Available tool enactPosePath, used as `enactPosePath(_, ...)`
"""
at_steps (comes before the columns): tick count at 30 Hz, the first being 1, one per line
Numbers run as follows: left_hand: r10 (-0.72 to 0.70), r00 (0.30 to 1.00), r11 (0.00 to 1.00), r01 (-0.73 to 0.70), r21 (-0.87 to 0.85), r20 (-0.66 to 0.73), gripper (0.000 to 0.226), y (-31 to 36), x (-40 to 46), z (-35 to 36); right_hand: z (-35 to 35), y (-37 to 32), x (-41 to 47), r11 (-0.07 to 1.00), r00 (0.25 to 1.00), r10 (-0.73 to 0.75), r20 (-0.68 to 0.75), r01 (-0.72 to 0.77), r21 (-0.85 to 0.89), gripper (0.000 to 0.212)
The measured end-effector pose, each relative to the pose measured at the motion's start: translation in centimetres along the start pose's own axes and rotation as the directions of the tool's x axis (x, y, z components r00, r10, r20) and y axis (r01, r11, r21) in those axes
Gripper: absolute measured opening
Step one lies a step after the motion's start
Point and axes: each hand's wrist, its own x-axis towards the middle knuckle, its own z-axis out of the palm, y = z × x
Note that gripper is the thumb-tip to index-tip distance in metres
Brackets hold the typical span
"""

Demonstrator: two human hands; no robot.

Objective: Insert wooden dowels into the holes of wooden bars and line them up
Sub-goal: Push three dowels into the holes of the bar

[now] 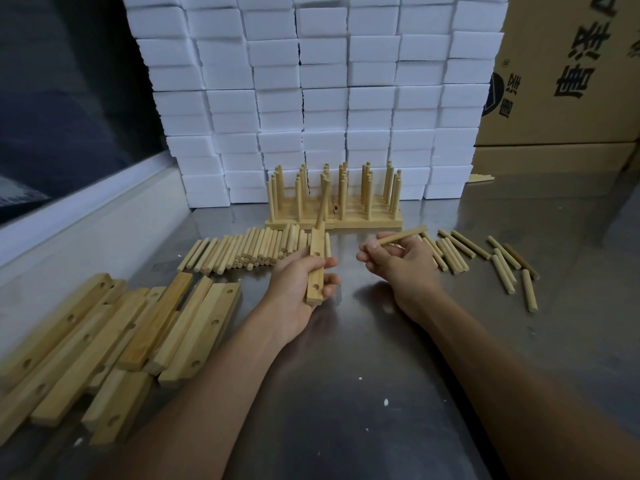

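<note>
Wooden bar [316,268] in our left hand [300,284], gripped mid-length above the steel table [363,341], one dowel [322,206] already upright in its far hole | right hand [398,259] pinches a loose dowel [401,236] | we judge: steady the bar, align the tip square over the middle hole [317,253], press straight

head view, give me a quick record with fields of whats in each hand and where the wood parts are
left hand: grips a wooden bar with one dowel upright in its far hole
right hand: pinches a single loose dowel
finished bars: lined up at the back, dowels upright
bare bars: piled at left
dowel pile: beyond left hand
scattered dowels: at right
surface: metal table
</note>
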Motion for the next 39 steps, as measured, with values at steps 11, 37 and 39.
enactPosePath(11,-0.047,0.993,0.997,0.053,-0.051,0.105,0.025,0.2,-0.1,-0.4,1.6,-0.2,-0.2,0.995,0.998,-0.031,0.047,0.035,-0.092,0.010)
enactPosePath(37,-0.001,0.992,1.000,-0.003,0.030,0.129,0.031,-0.4,0.1,-0.4,4.1,-1.0,-1.1,0.553,0.849,-0.407,0.337,0.523,-0.649,0.024)
enactPosePath(39,-0.002,0.992,0.999,-0.004,0.040,0.128,0.033,-0.5,0.2,-0.4,4.3,-0.6,-1.2,0.553,0.843,-0.442,0.308,0.526,-0.646,0.025)
